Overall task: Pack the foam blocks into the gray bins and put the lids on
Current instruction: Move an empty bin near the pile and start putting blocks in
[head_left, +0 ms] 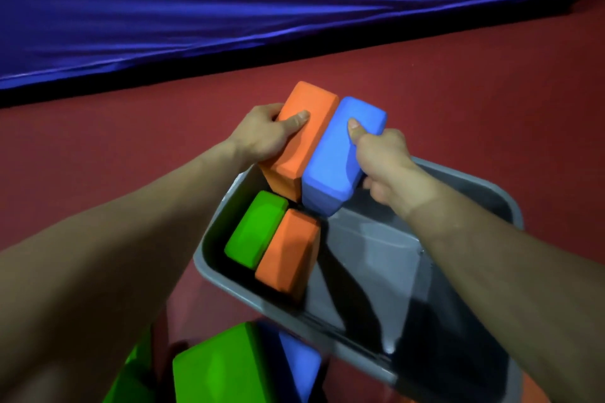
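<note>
My left hand [265,136] grips an orange foam block [306,137] and my right hand [384,160] grips a blue foam block [340,157]. The two blocks are pressed side by side, tilted, with their lower ends dipping over the far left corner of the gray bin [458,183]. Inside the bin, against its left wall, a green block [257,229] and a second orange block [288,255] lie next to each other. The right half of the bin's floor is bare. No lid is in view.
Loose green blocks [216,366] and a blue block [302,366] lie on the red floor [98,154] near the bin's front left corner. A blue mat [229,3] runs along the far side. An orange shape [533,389] peeks out at the bottom right.
</note>
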Action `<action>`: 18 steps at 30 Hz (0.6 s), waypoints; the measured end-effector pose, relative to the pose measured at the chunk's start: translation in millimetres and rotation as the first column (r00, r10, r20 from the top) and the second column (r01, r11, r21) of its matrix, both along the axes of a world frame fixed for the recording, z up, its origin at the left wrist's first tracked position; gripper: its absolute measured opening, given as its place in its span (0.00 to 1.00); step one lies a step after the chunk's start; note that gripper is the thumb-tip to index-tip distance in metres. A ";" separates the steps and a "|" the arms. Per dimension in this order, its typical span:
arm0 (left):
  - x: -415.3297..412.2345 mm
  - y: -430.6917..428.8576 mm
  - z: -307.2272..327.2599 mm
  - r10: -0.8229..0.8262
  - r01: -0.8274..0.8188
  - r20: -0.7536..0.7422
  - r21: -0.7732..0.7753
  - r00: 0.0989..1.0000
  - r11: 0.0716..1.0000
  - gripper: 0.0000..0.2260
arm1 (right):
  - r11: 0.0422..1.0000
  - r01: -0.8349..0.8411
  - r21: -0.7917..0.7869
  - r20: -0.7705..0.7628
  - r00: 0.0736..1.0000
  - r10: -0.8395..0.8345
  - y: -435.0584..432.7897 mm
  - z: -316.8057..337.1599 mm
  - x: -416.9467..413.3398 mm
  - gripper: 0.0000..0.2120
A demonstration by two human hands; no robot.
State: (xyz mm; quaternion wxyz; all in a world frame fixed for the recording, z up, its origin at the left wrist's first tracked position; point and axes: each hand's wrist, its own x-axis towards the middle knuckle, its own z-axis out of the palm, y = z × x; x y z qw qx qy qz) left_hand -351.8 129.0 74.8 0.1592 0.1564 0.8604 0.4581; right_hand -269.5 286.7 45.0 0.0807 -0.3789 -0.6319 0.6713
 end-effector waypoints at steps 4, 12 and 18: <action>-17.1 -9.5 -24.0 -0.007 0.008 0.016 -0.049 1.000 0.999 0.19 | 0.999 -0.033 0.008 0.052 0.998 0.032 -8.4 -13.9 -13.1 0.25; -28.9 -12.6 -105.3 -0.117 0.080 -0.107 -0.304 0.987 0.949 0.30 | 0.995 -0.097 0.014 0.165 0.982 0.093 -14.8 -94.1 -43.1 0.37; -25.7 -4.9 -168.0 -0.319 -0.087 -0.431 -0.697 0.844 0.712 0.31 | 0.979 -0.136 0.150 0.326 0.942 0.081 -25.4 -136.8 -30.4 0.31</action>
